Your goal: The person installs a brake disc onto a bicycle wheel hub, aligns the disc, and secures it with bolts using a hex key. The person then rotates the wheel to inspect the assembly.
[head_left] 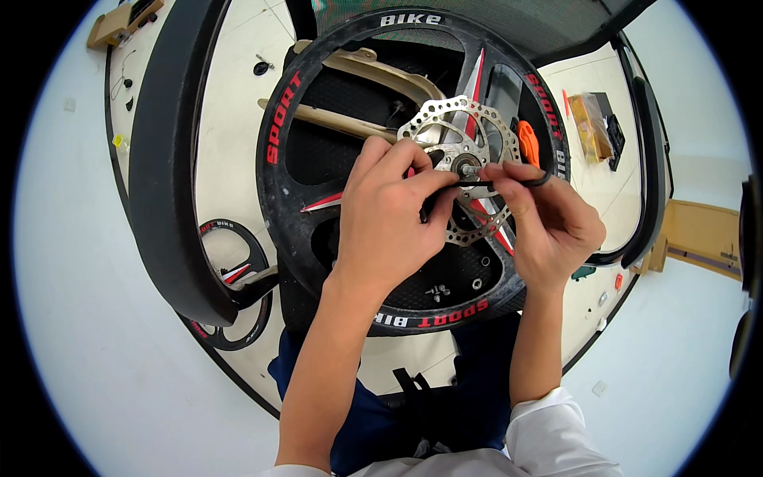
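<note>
Fingers [520, 199] of your R hand [560, 226] are pinched shut on a thin black rod [477, 184], thumb on the near side, w/ the rod's bent end poking out at 3 o'clock. Your L hand [385, 211] has its index & thumb a narrow gap apart by the rod's 9 o'clock end; can't tell if it grips anything there, as its fingertips are partly hidden.

Clock is centred on the hub [459, 161], 12 pointing away from you. Your L hand comes in from 8, R from 4. The silver axle [470, 170] stands in the hub; the rod crosses just on its 6 o'clock side, contact unclear. The drilled rotor [463, 104] sits around the hub, on top of the wheel [274, 199], which lies flat over the black seat [318, 147].

Inside the wheel's opening nr 6 you've got 2 loose nuts [477, 284], w/ a few small screws [437, 292] grouped nr 6:30. Orange tool [528, 143], approx 2, just beside the rotor. Cream fork [381, 71] at 10–11, running partly under the wheel. Chair arm [171, 159] at 9; 2nd wheel [211, 342] on the floor at 8, partly behind that arm. Yellowish packet [588, 127] on the floor btwn 2 & 3; cardboard box [703, 226] farther out, btwn 3 & 4.
</note>
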A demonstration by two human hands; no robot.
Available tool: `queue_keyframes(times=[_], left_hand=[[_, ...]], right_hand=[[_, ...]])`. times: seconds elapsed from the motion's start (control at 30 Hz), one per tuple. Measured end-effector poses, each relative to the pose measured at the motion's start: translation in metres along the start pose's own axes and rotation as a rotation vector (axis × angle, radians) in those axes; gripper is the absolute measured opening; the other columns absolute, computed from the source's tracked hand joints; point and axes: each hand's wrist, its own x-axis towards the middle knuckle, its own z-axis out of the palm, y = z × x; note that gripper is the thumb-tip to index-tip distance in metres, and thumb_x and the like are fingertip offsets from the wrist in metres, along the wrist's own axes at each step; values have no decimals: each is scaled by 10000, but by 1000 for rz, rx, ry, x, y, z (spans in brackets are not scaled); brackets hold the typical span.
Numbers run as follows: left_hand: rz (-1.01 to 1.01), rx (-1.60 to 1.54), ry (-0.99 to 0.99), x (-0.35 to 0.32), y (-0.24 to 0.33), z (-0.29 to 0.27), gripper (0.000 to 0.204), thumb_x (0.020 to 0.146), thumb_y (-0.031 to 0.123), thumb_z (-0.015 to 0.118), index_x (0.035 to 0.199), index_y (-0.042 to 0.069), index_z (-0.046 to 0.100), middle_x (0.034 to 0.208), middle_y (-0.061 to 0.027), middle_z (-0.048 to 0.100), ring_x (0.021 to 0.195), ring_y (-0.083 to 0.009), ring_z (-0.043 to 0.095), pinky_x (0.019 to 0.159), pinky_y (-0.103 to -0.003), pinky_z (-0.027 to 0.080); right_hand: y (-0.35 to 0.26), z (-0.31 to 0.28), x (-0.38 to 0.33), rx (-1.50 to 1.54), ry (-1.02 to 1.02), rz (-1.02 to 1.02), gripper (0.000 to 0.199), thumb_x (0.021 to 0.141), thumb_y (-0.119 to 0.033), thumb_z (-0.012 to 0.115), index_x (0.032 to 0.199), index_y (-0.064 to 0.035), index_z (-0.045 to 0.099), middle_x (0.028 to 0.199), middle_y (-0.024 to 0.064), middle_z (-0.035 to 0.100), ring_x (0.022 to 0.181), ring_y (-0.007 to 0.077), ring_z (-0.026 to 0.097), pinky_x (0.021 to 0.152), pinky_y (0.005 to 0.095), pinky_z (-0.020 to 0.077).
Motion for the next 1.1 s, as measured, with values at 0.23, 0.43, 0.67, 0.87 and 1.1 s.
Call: queue_keyframes(times=[0.23, 0.43, 0.67, 0.87, 1.1], left_hand=[[-43, -42, -5, 3, 8, 0, 246, 668, 11, 819, 902, 85, 801, 839, -35, 619, 838, -236, 559, 708, -338, 488], [26, -26, 55, 1, -1, 6, 155, 686, 70, 832, 831, 71, 778, 812, 6, 598, 855, -225, 559, 765, -359, 478], [12, -40, 6, 2, 4, 4, 141, 719, 65, 811, 858, 68, 790, 821, -6, 597, 872, -228, 557, 777, -362, 463], [56, 18, -23, 1, 5, 1, 209, 749, 36, 798, 950, 94, 804, 843, -4, 639, 834, -224, 546, 769, -352, 442], [45, -1, -6, 1, 7, 0, 201, 747, 48, 797, 942, 95, 795, 852, -10, 669, 864, -227, 576, 783, -362, 445]], right_hand=[[3, 8, -7, 41, 55, -44, 185, 779, 13, 851, 927, 78, 759, 881, 137, 783, 769, 151, 742, 690, 233, 573], [2, 8, -6, 87, -51, 10, 239, 802, 31, 811, 1026, 81, 746, 954, 149, 778, 874, 183, 747, 787, 274, 572], [-8, -2, -1, 456, -157, 130, 337, 885, 20, 700, 1211, 103, 679, 1087, 206, 743, 1034, 277, 730, 933, 367, 555], [2, -12, -3, 245, -116, 7, 341, 861, 90, 712, 1197, 126, 666, 1099, 222, 735, 983, 275, 746, 885, 353, 597], [-12, -3, 9, 103, -59, -4, 270, 831, 71, 779, 1075, 127, 678, 986, 191, 760, 802, 173, 745, 767, 281, 609]])
